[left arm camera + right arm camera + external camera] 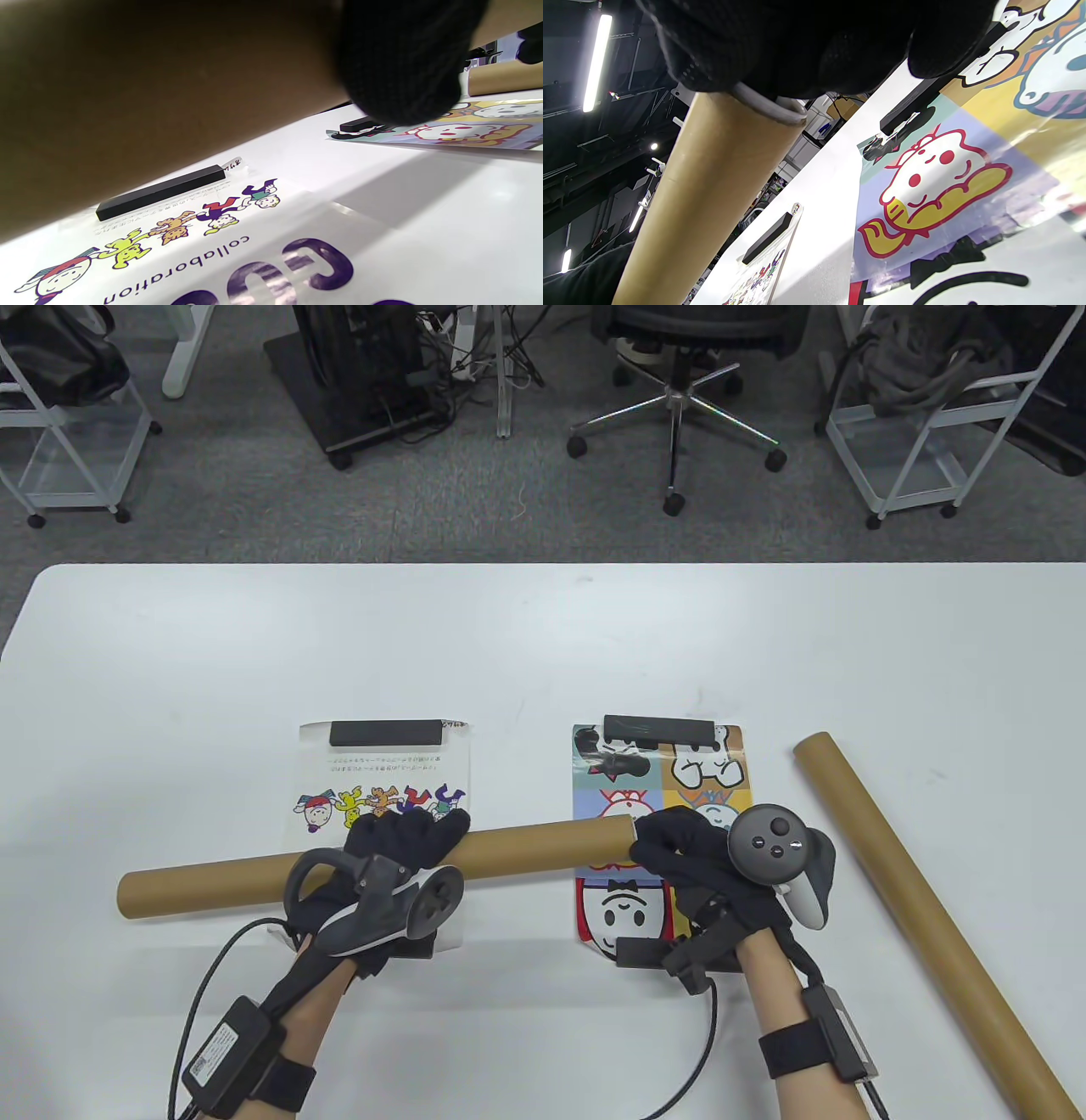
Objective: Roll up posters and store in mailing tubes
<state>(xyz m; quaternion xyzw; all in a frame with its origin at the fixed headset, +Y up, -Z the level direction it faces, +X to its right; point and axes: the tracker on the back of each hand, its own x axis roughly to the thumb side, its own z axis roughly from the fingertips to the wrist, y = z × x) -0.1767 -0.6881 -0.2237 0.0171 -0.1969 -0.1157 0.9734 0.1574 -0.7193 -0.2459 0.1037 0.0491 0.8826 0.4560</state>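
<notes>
A brown cardboard mailing tube (212,886) is held level above the table, over both posters. My left hand (420,836) grips it near the middle, fingers curled over the top; in the left wrist view the tube (127,84) fills the upper frame beside a gloved finger (403,63). My right hand (657,848) closes round the tube's right end, where a white cap rim (772,108) shows under the fingers (818,46). The white poster (382,780) and the colourful cartoon poster (704,780) lie flat underneath.
Black bar weights (387,732) (657,727) pin the posters' far edges; further bars sit at the near edges (645,954). A second long tube (916,899) lies diagonally at the table's right. Chairs and wire carts stand on the floor beyond the far edge.
</notes>
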